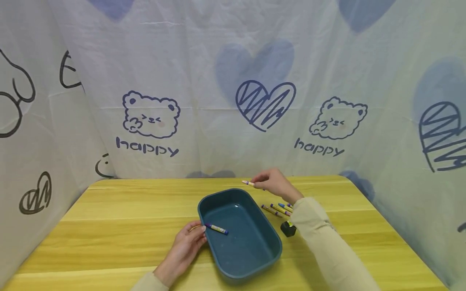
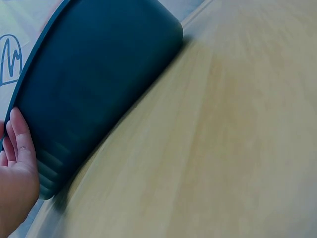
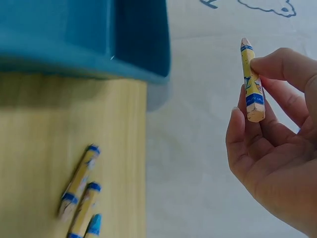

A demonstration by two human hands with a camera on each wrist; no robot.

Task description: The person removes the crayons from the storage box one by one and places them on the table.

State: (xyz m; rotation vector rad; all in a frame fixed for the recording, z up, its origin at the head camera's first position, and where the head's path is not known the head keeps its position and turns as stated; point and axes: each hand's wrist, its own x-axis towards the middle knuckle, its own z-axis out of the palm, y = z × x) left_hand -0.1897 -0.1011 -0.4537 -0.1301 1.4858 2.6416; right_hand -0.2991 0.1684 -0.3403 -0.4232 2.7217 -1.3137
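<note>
My right hand (image 1: pixel 274 184) pinches a pale peach crayon (image 3: pixel 251 82) with a yellow and blue wrapper between thumb and fingers. It is raised past the far right corner of a dark teal plastic bin (image 1: pixel 251 258). At the bin's left rim, my left hand (image 1: pixel 187 244) grips the wall; in the left wrist view its fingers (image 2: pixel 21 134) lie against the wall near the rim. Inside the bin, a purple crayon (image 1: pixel 217 229) lies by the left wall, one end close to the left hand's fingertips.
Several crayons (image 1: pixel 271 210) in yellow wrappers lie on the wooden table (image 1: pixel 120 226) right of the bin, partly hidden by the right sleeve (image 1: pixel 320 226). A small black object (image 1: pixel 288 229) sits near them. A printed white curtain (image 1: pixel 204 133) hangs behind the table.
</note>
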